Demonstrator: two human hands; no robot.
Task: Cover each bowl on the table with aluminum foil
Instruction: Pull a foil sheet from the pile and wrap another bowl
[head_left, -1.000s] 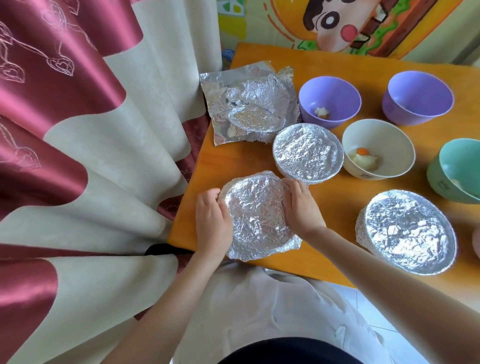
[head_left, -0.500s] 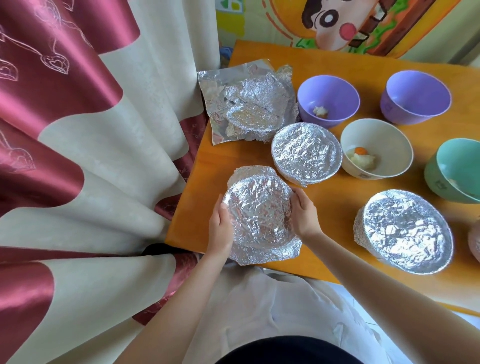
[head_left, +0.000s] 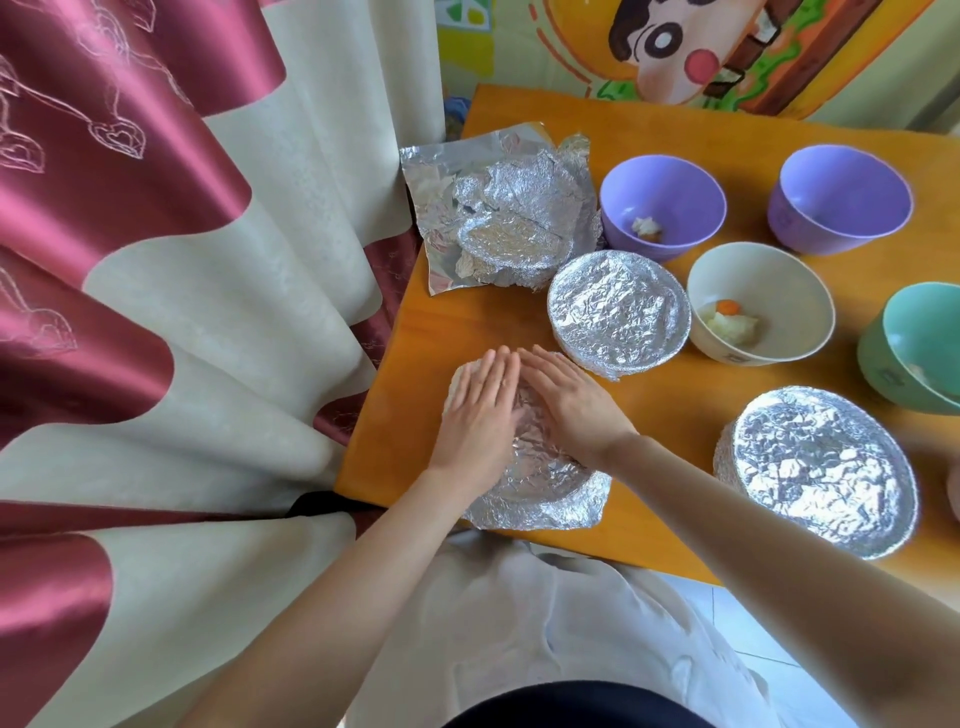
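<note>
Two hands lie flat on top of the near covered bowl (head_left: 540, 493). The left hand (head_left: 480, 410) and the right hand (head_left: 569, 402) are side by side. Their fingers (head_left: 493, 371) are straight and close together. They press down on the foil and hold nothing. I cannot tell if the fingertips of the two hands touch each other. The bowl sits right under the palms and fingers, and crinkly foil sticks out from under the wrists. That foil rim reaches the near edge of the table (head_left: 467, 317), so there is almost no room on that side. Left of the left fingers is only a thin strip of bare wood before the table's side edge, and past it hangs the curtain (head_left: 182, 312). Just ahead of the fingertips is an open patch of bare wood, and beyond it lies a loose foil pile (head_left: 509, 213). Ahead and to the right of the right fingers sits a second covered bowl (head_left: 618, 312), near them but not touching. Past it are the white bowl (head_left: 761, 291), the left purple bowl (head_left: 662, 197), the right purple bowl (head_left: 839, 197) and the green bowl (head_left: 914, 343), all uncovered. Well apart to the right of the right wrist sits the big covered bowl (head_left: 815, 467), close to the near edge.
</note>
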